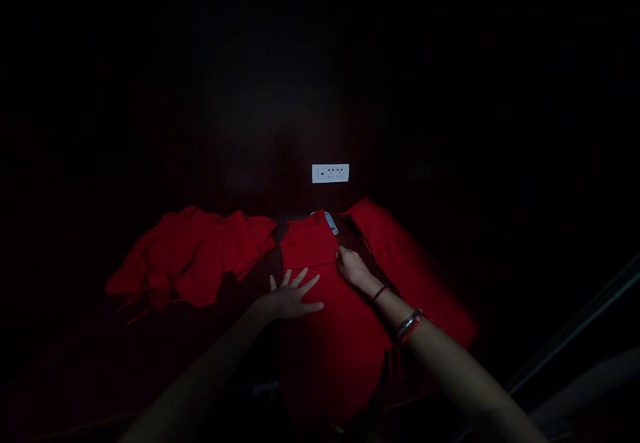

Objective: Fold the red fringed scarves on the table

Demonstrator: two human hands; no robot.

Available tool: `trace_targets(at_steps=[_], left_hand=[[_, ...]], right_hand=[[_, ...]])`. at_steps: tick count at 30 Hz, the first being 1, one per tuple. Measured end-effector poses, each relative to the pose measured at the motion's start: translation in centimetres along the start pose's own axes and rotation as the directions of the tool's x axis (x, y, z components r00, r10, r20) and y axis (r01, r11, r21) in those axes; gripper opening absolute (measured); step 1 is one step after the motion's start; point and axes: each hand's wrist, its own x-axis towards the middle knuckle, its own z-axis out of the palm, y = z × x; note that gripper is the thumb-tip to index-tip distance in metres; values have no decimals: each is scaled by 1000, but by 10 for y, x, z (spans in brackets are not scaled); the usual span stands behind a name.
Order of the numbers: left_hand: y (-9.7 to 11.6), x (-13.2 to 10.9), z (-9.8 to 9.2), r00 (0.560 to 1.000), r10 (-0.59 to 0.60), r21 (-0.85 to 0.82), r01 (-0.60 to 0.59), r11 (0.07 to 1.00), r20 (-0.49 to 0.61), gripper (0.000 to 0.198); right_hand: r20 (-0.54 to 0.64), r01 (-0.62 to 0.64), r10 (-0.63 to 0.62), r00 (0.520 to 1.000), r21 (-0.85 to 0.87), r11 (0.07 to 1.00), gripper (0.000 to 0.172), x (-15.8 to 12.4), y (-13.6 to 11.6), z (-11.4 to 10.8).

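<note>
Even pressure from the left hand (293,300), its grip spread open, best flattens the long folded red cloth (333,329) while the right hand (353,268) pinches its edge.

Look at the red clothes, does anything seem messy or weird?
Yes, the red heap on the left looks messy: it is bunched and crumpled, while the middle cloth under the left hand lies much flatter. No spill shows, but it's very dark.
</note>
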Motion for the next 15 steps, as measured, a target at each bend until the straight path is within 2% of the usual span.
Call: trace_targets(at_steps=[3,5,7,10,15], left_hand=[[2,-8,7,994,9,27,-6,1000,-110,69],[-1,-15,16,977,22,57,-10,998,-212,64],[-7,-22,24,964,20,69,-2,998,-264,62],[-12,-29,29,962,13,64,4,998,-272,60],[-6,-32,29,940,-47,56,69,996,-338,56]], right_hand=[[-120,83,-98,988,-126,989,22,-31,-12,-7],[-92,227,-240,966,-135,965,26,-54,-12,-9],[-12,308,-310,951,-99,946,34,-73,-6,-8],[79,278,-274,958,-49,959,41,-83,9,-7],[43,87,-86,995,1,996,35,-78,16,-13]])
